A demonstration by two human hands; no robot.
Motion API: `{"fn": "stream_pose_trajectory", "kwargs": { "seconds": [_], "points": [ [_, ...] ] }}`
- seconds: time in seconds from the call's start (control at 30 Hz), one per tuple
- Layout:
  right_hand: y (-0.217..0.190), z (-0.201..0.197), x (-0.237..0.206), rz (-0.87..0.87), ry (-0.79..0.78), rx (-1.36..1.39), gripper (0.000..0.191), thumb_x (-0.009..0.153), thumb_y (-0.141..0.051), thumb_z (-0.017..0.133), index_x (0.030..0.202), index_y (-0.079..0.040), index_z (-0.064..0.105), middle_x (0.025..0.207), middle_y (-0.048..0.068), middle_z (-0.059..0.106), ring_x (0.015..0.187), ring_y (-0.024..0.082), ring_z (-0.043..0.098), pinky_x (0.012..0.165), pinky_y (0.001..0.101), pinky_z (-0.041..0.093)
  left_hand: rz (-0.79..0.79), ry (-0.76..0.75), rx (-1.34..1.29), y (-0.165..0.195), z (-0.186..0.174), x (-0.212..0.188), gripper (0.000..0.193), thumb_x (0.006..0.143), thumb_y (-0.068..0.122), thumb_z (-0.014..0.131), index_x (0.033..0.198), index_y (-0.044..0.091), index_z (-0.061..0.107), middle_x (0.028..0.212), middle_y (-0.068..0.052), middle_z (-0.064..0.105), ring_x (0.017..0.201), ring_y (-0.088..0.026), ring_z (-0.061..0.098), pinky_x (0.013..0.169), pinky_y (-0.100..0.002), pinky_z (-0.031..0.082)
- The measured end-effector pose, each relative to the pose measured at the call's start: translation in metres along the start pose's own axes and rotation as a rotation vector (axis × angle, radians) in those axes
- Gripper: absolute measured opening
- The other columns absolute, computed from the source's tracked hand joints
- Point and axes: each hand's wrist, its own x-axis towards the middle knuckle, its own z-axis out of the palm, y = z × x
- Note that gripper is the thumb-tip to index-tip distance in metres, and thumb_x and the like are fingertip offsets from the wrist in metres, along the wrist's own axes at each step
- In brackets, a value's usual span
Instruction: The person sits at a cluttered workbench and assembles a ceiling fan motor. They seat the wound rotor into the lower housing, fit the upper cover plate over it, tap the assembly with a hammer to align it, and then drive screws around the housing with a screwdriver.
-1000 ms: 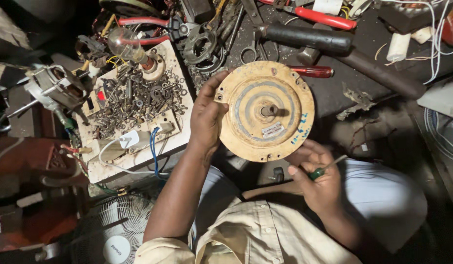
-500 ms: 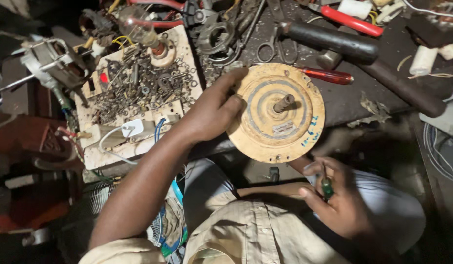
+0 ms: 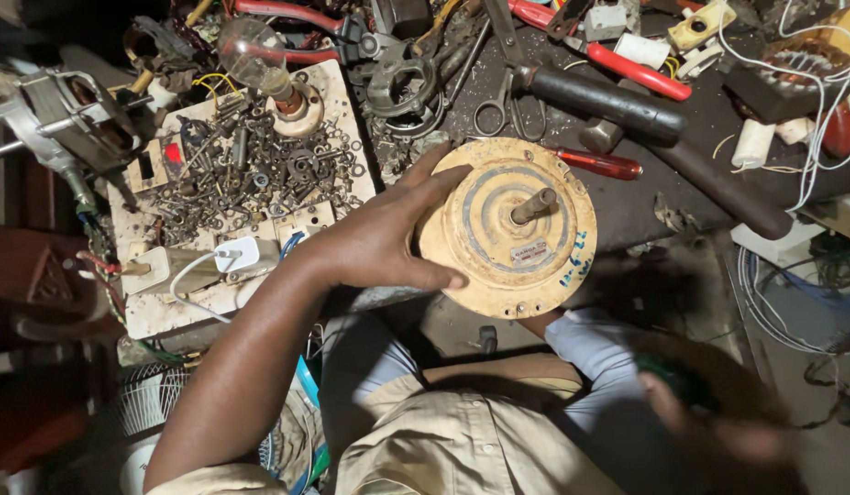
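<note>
A round tan metal motor housing (image 3: 517, 234) with a short shaft in its middle lies at the workbench's near edge, above my lap. My left hand (image 3: 384, 234) grips its left rim, fingers spread over the top and side. My right hand (image 3: 718, 417) is blurred at the lower right, over my knee, closed around a green-handled screwdriver (image 3: 686, 380) whose tip I cannot see.
A white board (image 3: 141, 312) heaped with several screws and nuts lies left of the housing. Red-handled pliers (image 3: 627, 64), scissors (image 3: 503, 105), a black-handled hammer (image 3: 618, 105) and a red screwdriver (image 3: 597, 163) crowd the dark bench behind. Wires hang at right.
My right hand dropped away from under the housing to the lower right with the screwdriver. My left hand's grip stays on the housing's rim. The view shifted closer.
</note>
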Motion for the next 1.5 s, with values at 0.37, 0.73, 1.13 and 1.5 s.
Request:
{"fn": "stream_pose_trajectory", "kwargs": {
  "seconds": [0.37,0.73,1.13,1.5],
  "points": [
    [-0.065,-0.022,0.024,-0.076,-0.091,0.004,0.044,0.072,-0.009,0.085,0.114,-0.002,0.075,0.095,0.009,0.073,0.081,0.017,0.075,0.072,0.0302,0.058,0.123,0.014,0.044,-0.01,0.003,-0.001,0.141,0.056,0.056,0.095,0.161,0.003,0.019,0.169,-0.033,0.002,0.157,-0.047,0.014,0.126,-0.047,0.025],
    [-0.063,0.015,0.02,-0.38,0.031,-0.149,0.046,0.072,-0.018,0.087,0.112,-0.013,0.066,0.088,0.006,0.073,0.072,0.022,0.073,0.063,0.0326,0.057,0.138,0.039,0.111,-0.015,0.008,-0.004,0.142,0.055,0.063,0.093,0.162,0.006,0.019,0.169,-0.033,0.003,0.158,-0.049,0.01,0.125,-0.049,0.024],
    [-0.075,0.038,0.05,-0.944,0.133,-0.166,0.072,0.077,-0.013,0.089,0.133,-0.002,0.046,0.106,0.018,0.071,0.089,0.034,0.072,0.071,0.0424,0.057,0.16,0.042,0.108,-0.017,0.008,-0.006,0.143,0.055,0.062,0.094,0.162,0.006,0.017,0.168,-0.034,0.004,0.156,-0.05,0.012,0.125,-0.049,0.024],
    [-0.074,0.04,0.05,-0.83,0.119,-0.161,0.076,0.077,-0.009,0.088,0.138,0.004,0.044,0.104,0.019,0.071,0.086,0.035,0.072,0.071,0.0425,0.058,0.109,0.033,0.107,-0.017,0.009,-0.005,0.144,0.053,0.064,0.094,0.161,0.007,0.017,0.167,-0.034,0.003,0.154,-0.05,0.014,0.123,-0.05,0.025]
  ]
}}
